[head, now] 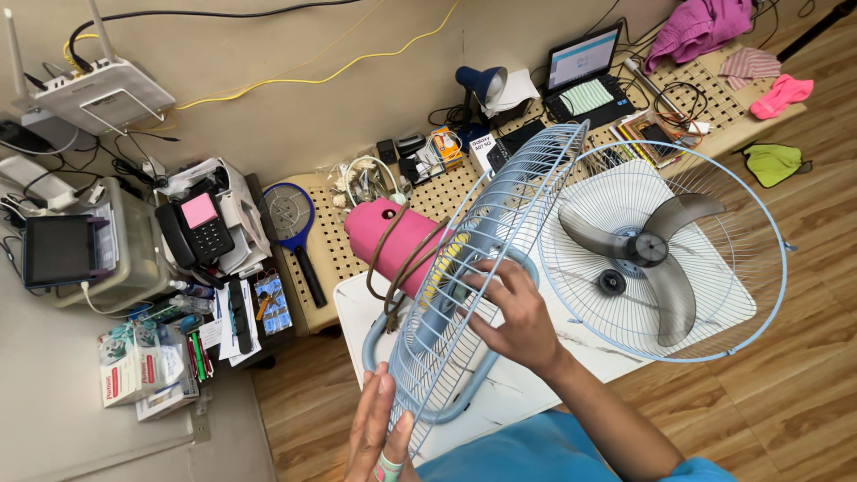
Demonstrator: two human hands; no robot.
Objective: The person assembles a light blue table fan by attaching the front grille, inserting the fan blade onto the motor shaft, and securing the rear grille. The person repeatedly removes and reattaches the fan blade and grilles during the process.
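Observation:
A pale blue wire fan guard (486, 259), the front grille, is held on edge above a white table. My left hand (379, 433) steadies its near rim from below, fingers flat against the wires. My right hand (518, 312) grips the grille's middle ring. Behind it lies the fan's rear guard (768, 295) with three grey blades (656, 250) and a hub. A small black cap (611, 282) rests inside the rear guard beside the hub.
A pink cylinder (393, 236) with brown loops lies left of the grille. A pegboard bench (335, 245) holds a blue racket-shaped swatter (290, 219), desk lamp (482, 85), laptop (585, 76) and clothes (701, 27). A phone (196, 228) and boxes crowd the left.

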